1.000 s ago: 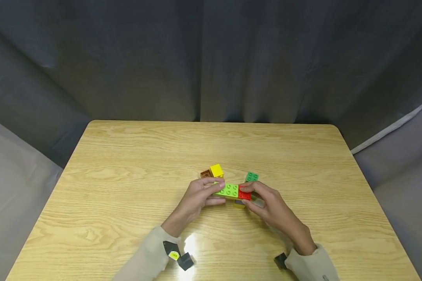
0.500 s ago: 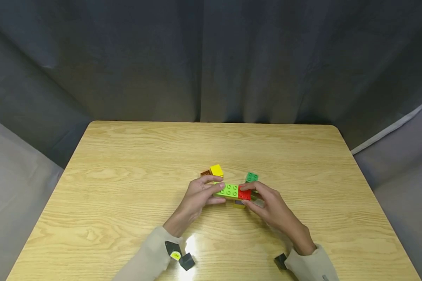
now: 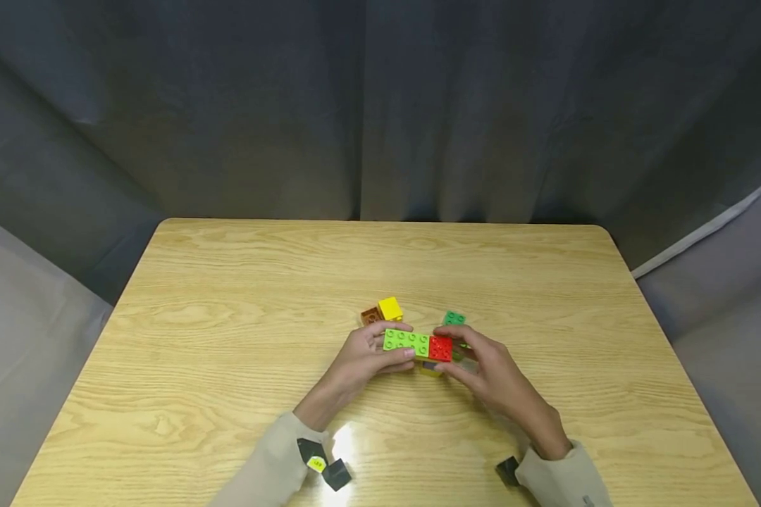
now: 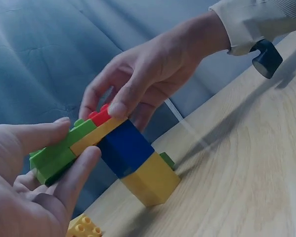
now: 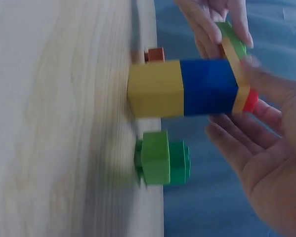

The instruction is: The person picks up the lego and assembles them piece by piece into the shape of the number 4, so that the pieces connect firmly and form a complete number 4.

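Observation:
A light green brick (image 3: pixel 406 338) and a red brick (image 3: pixel 440 348) sit side by side on a thin orange-yellow plate (image 4: pixel 94 139). The plate caps a blue brick (image 4: pixel 125 148), which stands on a yellow brick (image 4: pixel 152 180) on the table. The green end overhangs to the left. My left hand (image 3: pixel 355 360) grips that overhanging end, thumb along its near side and fingers behind and below. At the other end my right hand (image 3: pixel 495 366) pinches the red brick and plate edge, thumb at the near side and index finger at the far side.
Behind the hands lie a loose yellow brick (image 3: pixel 390 308) and a brown brick (image 3: pixel 370 317). To the right of the tower, a light green brick (image 5: pixel 155 157) and a darker green brick (image 5: pixel 179 163) sit close together. Dark curtains hang beyond the wooden table (image 3: pixel 228 317).
My left thumb has slid from the top of the light green brick to its near edge. My right index finger has lifted off the red studs toward the far side. The tower stays put.

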`<state>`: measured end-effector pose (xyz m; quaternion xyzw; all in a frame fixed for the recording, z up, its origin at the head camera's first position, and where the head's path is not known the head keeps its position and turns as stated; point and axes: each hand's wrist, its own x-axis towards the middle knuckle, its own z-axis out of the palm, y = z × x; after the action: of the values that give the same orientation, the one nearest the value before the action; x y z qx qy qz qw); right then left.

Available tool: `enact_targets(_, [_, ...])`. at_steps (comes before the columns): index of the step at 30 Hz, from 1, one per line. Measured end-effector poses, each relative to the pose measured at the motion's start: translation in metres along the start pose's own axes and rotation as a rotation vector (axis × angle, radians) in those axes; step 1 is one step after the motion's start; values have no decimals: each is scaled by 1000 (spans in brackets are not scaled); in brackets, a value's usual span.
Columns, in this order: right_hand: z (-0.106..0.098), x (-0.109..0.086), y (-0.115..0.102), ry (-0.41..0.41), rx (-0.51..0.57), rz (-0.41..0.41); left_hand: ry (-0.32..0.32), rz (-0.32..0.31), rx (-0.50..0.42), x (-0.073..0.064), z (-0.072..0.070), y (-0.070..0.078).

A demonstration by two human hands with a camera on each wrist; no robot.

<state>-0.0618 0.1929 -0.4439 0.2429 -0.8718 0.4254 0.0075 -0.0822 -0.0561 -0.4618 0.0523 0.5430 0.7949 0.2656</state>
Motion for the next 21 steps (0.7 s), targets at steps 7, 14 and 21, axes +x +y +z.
enact_targets(7, [-11,2,12,139,-32,24,28,-9,-4,-2,1,2])
enact_targets(14, [-7,13,22,147,-201,114,12,0,5,-1,0,1])
enact_targets(21, [0,20,30,76,-245,201,-9,7,34,-1,0,0])
